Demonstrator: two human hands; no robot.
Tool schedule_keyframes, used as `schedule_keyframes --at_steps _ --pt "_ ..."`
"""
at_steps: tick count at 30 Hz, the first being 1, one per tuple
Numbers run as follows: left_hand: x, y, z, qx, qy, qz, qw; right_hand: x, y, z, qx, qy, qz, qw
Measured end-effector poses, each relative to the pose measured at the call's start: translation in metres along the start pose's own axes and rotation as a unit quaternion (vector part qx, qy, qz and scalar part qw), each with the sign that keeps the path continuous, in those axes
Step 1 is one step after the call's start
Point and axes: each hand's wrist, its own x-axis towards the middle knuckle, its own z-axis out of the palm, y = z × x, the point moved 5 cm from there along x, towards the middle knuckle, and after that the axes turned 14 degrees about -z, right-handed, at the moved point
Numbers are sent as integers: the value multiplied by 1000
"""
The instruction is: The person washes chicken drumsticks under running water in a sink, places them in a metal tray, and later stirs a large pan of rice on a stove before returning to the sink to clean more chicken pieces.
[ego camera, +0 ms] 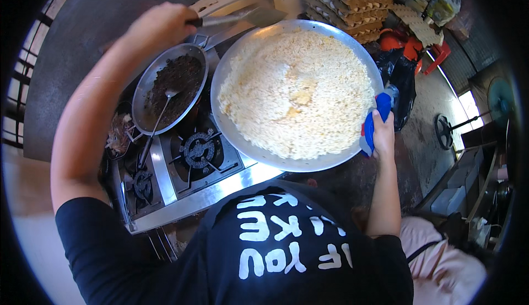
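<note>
A wide metal pan (289, 165) full of pale rice (264, 94) with yellowish patches is in front of me. My right hand (383, 133) grips its right rim through a folded blue cloth (383, 104). At the upper left, my left hand (165, 22) is closed around the dark handle of a metal turner (264, 16). The turner's wide blade is beside the pan's far rim; whether they touch, I cannot tell. A smaller metal pan (142, 94) below my left forearm contains a dark, crumbly food (177, 73). A long-handled spoon (162, 113) rests in it.
Both pans are at a gas stove (165, 185) with a bare burner (199, 150) showing. Stacked egg trays (351, 9) stand behind. A black plastic bag (403, 86) and a red stool (439, 57) are to the right. Another person's pale clothing (442, 263) appears at lower right.
</note>
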Motion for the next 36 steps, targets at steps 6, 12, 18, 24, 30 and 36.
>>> schedule_keyframes --at_steps 6,12,18,24,30,36 --pt "-74 -28 58 -120 -396 -179 893 -74 4 19 -100 67 -26 992" --pt "-108 40 141 -389 -540 -101 739 -67 -4 26 -133 16 -61 989" --pt "-48 113 179 -519 -521 -99 670 -35 4 25 -115 -21 -137 984" --pt "-55 73 125 -474 -443 -93 755 33 5 0 104 24 -21 994" --pt "-50 49 -1 -89 -42 118 988 -47 10 8 -4 96 -34 995" --pt "-46 123 39 108 -36 149 982 -65 8 25 -89 82 -112 986"
